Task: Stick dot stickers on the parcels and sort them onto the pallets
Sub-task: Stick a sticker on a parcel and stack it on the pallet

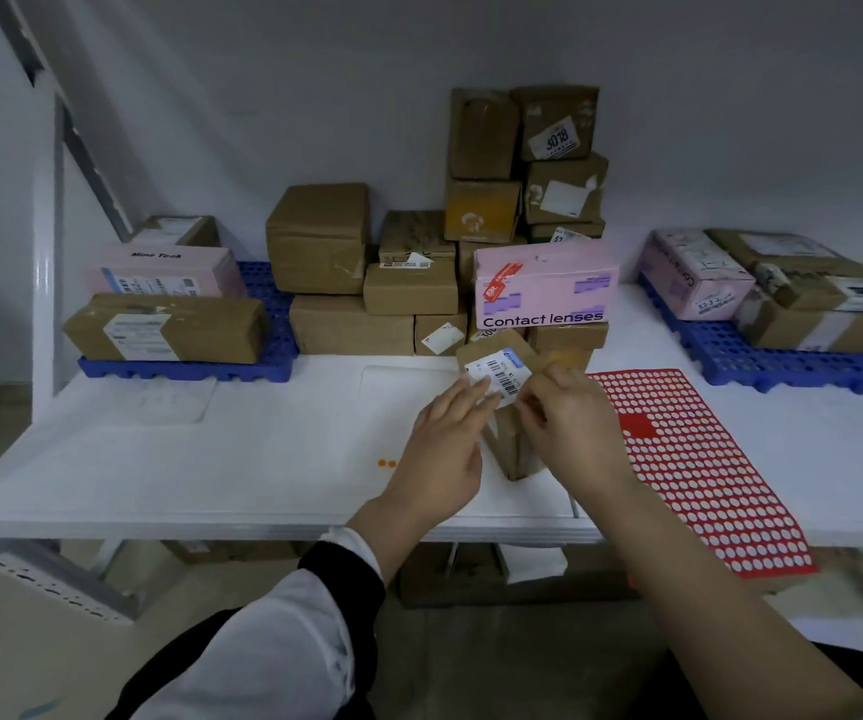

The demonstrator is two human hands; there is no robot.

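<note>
- a person's left grip (445, 459) lies with fingers straight and flat against the barcode label (497, 374) of a small brown parcel (508, 449), apparently to steady it while the other hand works.
- the right grip (569, 423) has its fingers curled and pinches at the label's right edge on the same parcel; whether a dot sticker sits under the fingertips cannot be told.
- the parcel stands on end on the white surface (211, 459), between the two hands and just in front of the unsorted stack of parcels (346, 324), label tilted up toward the camera, a pose that seems chosen to present a face for sticking.
- a red sticker sheet (694, 459) lies just beside the right grip, overhanging the front edge, close at hand for peeling; most of its dots look already taken.
- two orange dots (386, 464) sit on the surface near the left grip.
- a pink box marked "contact lenses" (543, 288) tops the stack.
- blue pallets wait at either end, the left pallet (273, 350) and the right pallet (720, 358), each already bearing parcels, so this one likely still awaits sorting.
</note>
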